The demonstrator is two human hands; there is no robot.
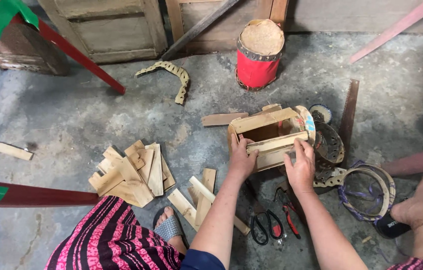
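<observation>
Seen from above, a person sitting on a grey concrete floor [71,115] holds a small barrel-shaped frame of wooden slats [270,135] lying on its side on the floor in front of them. The left hand [242,159] grips its near left end with fingers wrapped over the edge, and the right hand [301,167] presses a loose slat [276,142] against the frame, fingers curled over it. A pile of cut slats [131,175] lies to the left, black scissors [265,225] and red pliers [287,212] lie between the forearms, and a red drum [257,55] stands further back.
</observation>
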